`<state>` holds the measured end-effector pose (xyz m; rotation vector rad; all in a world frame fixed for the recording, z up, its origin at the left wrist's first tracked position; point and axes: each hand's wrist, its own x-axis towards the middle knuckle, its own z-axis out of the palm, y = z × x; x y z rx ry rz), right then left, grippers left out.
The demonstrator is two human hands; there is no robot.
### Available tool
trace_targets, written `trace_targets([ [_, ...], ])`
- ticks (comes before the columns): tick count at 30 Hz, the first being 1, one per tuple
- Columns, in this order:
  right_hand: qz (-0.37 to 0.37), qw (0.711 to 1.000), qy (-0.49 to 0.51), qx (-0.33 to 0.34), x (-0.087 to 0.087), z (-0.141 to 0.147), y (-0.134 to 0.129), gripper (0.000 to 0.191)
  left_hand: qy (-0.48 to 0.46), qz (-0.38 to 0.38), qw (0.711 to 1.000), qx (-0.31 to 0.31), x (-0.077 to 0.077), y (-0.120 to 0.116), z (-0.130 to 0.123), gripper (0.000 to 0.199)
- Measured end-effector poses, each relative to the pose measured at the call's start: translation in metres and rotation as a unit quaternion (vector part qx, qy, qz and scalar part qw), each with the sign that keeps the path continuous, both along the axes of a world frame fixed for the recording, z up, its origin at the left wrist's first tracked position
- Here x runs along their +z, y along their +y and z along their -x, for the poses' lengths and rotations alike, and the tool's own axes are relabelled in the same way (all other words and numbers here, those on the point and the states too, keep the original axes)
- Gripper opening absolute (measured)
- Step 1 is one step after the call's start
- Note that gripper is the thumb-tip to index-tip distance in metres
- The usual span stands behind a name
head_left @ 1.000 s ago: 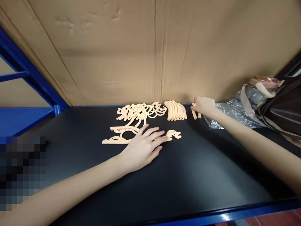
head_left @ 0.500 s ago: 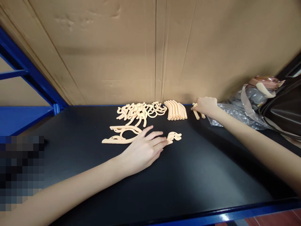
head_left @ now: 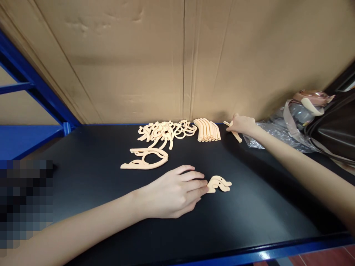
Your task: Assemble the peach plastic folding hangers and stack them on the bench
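Observation:
In the head view my left hand [head_left: 177,190] is closed at the fingertips on the left end of a pair of cream curved hook pieces [head_left: 219,183], which have small dark holes and lie side by side. At the back right, my right hand [head_left: 242,123] is wrapped round cream curved bars [head_left: 236,136]; their middle is hidden by the fingers. A folded cream hanger [head_left: 154,165] lies beyond my left hand. Behind it is a heap of cream curved pieces [head_left: 158,133]. A neat stack of cream curved bars [head_left: 206,129] stands to the left of my right hand.
Thin cream hooks [head_left: 185,129] lie between the heap and the stack. Clear plastic wrap [head_left: 266,135], a strapped bottle [head_left: 302,107] and a dark bag [head_left: 338,125] crowd the right. A cardboard wall [head_left: 124,66] closes the black table's [head_left: 244,221] back; a blue frame [head_left: 36,77] stands left.
My left hand has drawn the hook pieces toward me and to the right, uncovering the folded hanger. The bars in my right hand have turned to a more slanted angle.

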<state>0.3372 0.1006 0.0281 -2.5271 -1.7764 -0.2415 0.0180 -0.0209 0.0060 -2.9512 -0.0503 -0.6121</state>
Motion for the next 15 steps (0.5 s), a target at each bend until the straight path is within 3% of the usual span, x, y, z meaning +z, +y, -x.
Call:
trace_targets([
  [5,0.031,0.999,-0.003,-0.022,0.001,0.005,-0.006,0.055,-0.011,-0.005,1.0,-0.015,0.001,-0.001,0.0,0.026],
  [10,0.019,1.0,0.005,-0.019,0.014,0.009,-0.018,0.055,-0.01,-0.006,1.0,-0.013,0.0,-0.002,0.0,0.027],
  [13,-0.011,0.999,0.03,0.011,0.026,0.013,-0.03,0.056,-0.009,-0.003,1.0,-0.01,0.001,-0.002,0.0,0.026],
  [15,-0.024,0.996,0.062,0.067,0.03,0.02,-0.043,0.054,-0.014,-0.002,1.0,0.002,0.002,-0.003,-0.001,0.025],
])
